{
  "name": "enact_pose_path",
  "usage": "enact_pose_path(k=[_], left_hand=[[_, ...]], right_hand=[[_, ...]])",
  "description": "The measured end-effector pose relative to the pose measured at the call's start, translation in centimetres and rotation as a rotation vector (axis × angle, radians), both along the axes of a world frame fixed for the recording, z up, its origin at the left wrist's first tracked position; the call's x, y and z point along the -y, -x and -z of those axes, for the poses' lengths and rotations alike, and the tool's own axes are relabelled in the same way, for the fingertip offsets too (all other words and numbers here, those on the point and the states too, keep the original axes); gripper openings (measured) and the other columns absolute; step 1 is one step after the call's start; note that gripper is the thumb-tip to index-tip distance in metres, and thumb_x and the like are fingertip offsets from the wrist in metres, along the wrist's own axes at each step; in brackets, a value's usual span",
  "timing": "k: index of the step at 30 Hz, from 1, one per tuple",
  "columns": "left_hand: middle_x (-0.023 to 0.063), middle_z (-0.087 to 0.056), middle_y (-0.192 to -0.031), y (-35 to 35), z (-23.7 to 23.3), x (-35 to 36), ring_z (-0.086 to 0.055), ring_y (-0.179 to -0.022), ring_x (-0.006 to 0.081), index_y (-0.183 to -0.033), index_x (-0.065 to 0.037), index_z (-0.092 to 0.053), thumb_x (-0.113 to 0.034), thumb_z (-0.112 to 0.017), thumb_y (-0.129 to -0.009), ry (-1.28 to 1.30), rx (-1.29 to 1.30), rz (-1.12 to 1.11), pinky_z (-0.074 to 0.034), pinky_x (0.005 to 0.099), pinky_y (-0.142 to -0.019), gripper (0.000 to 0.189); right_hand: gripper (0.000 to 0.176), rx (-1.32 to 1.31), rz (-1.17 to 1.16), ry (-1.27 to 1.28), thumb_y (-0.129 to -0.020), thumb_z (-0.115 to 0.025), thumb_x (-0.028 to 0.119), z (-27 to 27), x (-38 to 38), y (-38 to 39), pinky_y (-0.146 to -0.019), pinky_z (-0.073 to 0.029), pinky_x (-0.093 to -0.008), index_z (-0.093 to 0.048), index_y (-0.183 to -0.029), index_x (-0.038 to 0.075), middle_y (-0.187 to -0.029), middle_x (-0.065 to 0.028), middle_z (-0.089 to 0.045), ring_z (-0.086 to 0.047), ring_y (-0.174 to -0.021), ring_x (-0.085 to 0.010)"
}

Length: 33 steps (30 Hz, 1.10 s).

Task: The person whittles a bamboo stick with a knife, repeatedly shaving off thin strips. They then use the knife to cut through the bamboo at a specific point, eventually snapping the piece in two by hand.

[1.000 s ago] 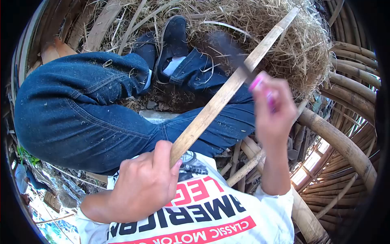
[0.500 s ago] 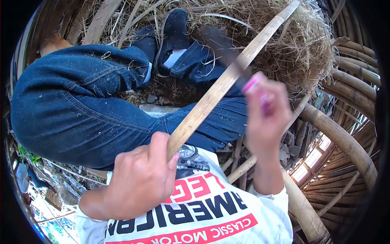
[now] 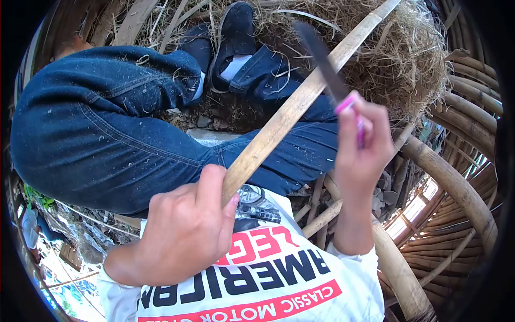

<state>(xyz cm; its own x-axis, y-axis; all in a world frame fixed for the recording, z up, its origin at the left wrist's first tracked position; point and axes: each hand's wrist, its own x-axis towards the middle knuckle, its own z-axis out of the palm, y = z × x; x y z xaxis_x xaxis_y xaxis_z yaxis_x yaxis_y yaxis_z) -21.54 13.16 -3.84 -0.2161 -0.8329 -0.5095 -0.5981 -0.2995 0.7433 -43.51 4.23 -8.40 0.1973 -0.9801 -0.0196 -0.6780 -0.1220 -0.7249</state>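
Observation:
My left hand (image 3: 185, 231) is closed round the lower end of a long, flat bamboo strip (image 3: 284, 119), which slants up to the top right over my crossed legs. In my right hand (image 3: 365, 139) is a knife (image 3: 328, 67), gripped by its pink handle. Its dark blade points up and to the left and crosses the strip's upper half. Whether the blade touches the strip I cannot tell.
A heap of fine shavings (image 3: 399, 70) lies beyond the strip at the upper right. Thick bamboo poles (image 3: 450, 182) curve along the right side. My dark shoes (image 3: 236, 32) rest on the littered ground at the top.
The knife and my right hand have moved slightly right and show more sharply. The strip's far end has shifted a little to the right, while my left hand keeps its hold.

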Motion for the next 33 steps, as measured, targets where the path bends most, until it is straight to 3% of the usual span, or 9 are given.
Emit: enact_pose_path(k=[5,7,13,15,18,22,25,29,33], left_hand=[[0.0194,-0.056,-0.063,-0.3,-0.1,0.1,-0.060,-0.055,0.0384,-0.101,0.002,-0.048,-0.004,-0.060,-0.085,0.015,0.009,0.011,-0.045,0.0432,-0.051,0.021],[0.0161,-0.056,-0.060,-0.2,0.2,0.3,-0.061,-0.053,0.0335,-0.098,0.002,-0.047,-0.007,-0.062,-0.084,0.046,0.044,0.020,-0.047,0.0403,-0.048,0.021],[0.0158,-0.055,-0.059,-0.3,0.3,0.1,-0.060,-0.052,0.0338,-0.097,0.001,-0.047,-0.007,-0.061,-0.086,0.050,0.069,-0.001,-0.046,0.0409,-0.047,0.020],[0.0192,-0.055,-0.061,-0.1,0.3,-0.1,-0.059,-0.054,0.0385,-0.101,0.002,-0.048,-0.005,-0.059,-0.087,0.037,0.031,-0.041,-0.043,0.0440,-0.049,0.019],[0.0187,-0.055,-0.061,-0.2,0.2,0.0,-0.058,-0.054,0.0387,-0.101,0.002,-0.048,-0.007,-0.058,-0.088,0.002,0.087,-0.014,-0.043,0.0446,-0.049,0.019],[0.0129,-0.057,-0.057,0.1,0.3,0.1,-0.062,-0.049,0.0292,-0.092,0.000,-0.046,-0.016,-0.059,-0.090,0.066,0.095,0.029,-0.048,0.0386,-0.045,0.020],[0.0128,-0.057,-0.056,0.0,0.2,0.0,-0.061,-0.048,0.0291,-0.091,-0.001,-0.045,-0.016,-0.058,-0.091,0.062,0.099,0.023,-0.048,0.0385,-0.044,0.020],[0.0130,-0.057,-0.056,0.2,0.4,0.3,-0.061,-0.048,0.0294,-0.091,-0.001,-0.045,-0.017,-0.057,-0.092,0.055,0.121,0.041,-0.047,0.0382,-0.043,0.020],[0.0129,-0.057,-0.055,0.0,0.1,0.3,-0.061,-0.047,0.0294,-0.092,-0.001,-0.045,-0.017,-0.056,-0.093,0.080,0.134,0.057,-0.047,0.0380,-0.043,0.019]], right_hand=[[0.009,0.076,-0.329,0.057,-0.088,-0.062,0.001,-1.2,-2.6,-1.4,-0.061,-0.043,-0.0236,-0.061,-0.097,0.001,-0.087,-0.0090,-0.062,-0.056,-0.066,-0.0128],[0.009,0.016,0.152,-0.141,-0.089,-0.062,0.002,-0.7,-0.9,-0.5,-0.056,-0.040,-0.0195,-0.061,-0.098,0.001,-0.082,-0.0069,-0.061,-0.054,-0.065,-0.0072],[0.015,0.006,-0.248,0.165,-0.089,-0.063,0.005,0.2,-2.8,-0.7,-0.051,-0.036,-0.0181,-0.061,-0.103,0.000,-0.072,-0.0026,-0.060,-0.050,-0.059,-0.0037],[0.017,0.147,0.175,-0.157,-0.085,-0.068,0.008,0.4,-1.4,-0.7,-0.048,-0.035,-0.0187,-0.063,-0.100,0.001,-0.069,-0.0028,-0.059,-0.049,-0.053,-0.0038],[0.016,0.110,-0.299,0.098,-0.084,-0.069,0.007,-0.3,-3.5,-1.6,-0.048,-0.034,-0.0177,-0.065,-0.099,0.002,-0.062,-0.0018,-0.057,-0.053,-0.054,-0.0040],[0.012,-0.001,0.105,0.050,-0.088,-0.065,0.003,0.2,-0.8,-1.0,-0.046,-0.032,-0.0190,-0.064,-0.100,0.002,-0.060,0.0029,-0.055,-0.043,-0.049,-0.0040],[0.014,-0.059,-0.323,0.164,-0.087,-0.065,0.003,-1.6,-3.6,-2.0,-0.049,-0.041,-0.0201,-0.065,-0.100,0.000,-0.071,-0.0048,-0.065,-0.055,-0.057,-0.0057],[0.023,-0.023,0.057,-0.051,-0.084,-0.068,0.002,0.1,-1.1,-0.9,-0.047,-0.048,-0.0279,-0.064,-0.107,-0.001,-0.071,-0.0109,-0.066,-0.061,-0.050,-0.0142],[0.014,0.032,-0.299,0.178,-0.087,-0.066,0.004,-0.2,-3.1,-1.6,-0.046,-0.046,-0.0262,-0.064,-0.101,0.001,-0.074,-0.0125,-0.067,-0.061,-0.051,-0.0122]])
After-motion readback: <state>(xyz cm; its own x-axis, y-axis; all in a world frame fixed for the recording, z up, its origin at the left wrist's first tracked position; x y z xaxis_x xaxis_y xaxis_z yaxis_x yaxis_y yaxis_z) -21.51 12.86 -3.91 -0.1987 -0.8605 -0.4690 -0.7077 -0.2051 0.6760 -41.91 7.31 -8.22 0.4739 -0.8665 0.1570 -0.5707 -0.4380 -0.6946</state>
